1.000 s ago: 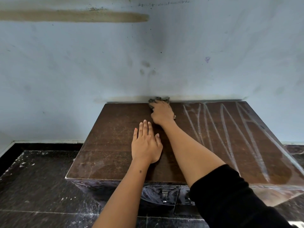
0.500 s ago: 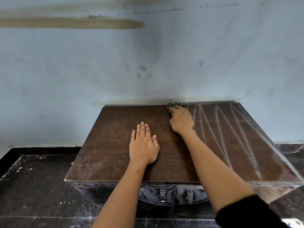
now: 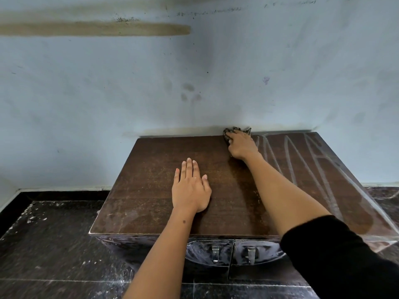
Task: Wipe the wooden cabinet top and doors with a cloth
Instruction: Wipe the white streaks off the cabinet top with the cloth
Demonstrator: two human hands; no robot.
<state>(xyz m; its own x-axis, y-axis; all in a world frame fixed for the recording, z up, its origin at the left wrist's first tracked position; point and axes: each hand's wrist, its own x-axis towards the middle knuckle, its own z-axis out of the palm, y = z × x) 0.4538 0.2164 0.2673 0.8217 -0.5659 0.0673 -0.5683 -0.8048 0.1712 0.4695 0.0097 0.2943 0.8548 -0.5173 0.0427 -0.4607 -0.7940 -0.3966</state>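
The brown wooden cabinet top [image 3: 151, 190] fills the middle of the view. Its right part carries pale smeared streaks [image 3: 311, 173]. My right hand [image 3: 243, 145] grips a dark crumpled cloth [image 3: 228, 133] and presses it on the top's back edge, against the wall. My left hand [image 3: 191, 188] lies flat on the top near the middle, fingers straight. Below the front edge show two dusty dark doors [image 3: 207, 253] [image 3: 257, 252], each with a metal handle.
A stained pale blue wall [image 3: 194, 83] stands directly behind the cabinet. Dark tiled floor [image 3: 54, 244] with white specks lies to the left and in front. My black sleeve [image 3: 336, 255] covers the cabinet's front right corner.
My right hand slid the cloth to the right along the back edge, from left of the middle towards the streaked part. My left hand stayed flat in place.
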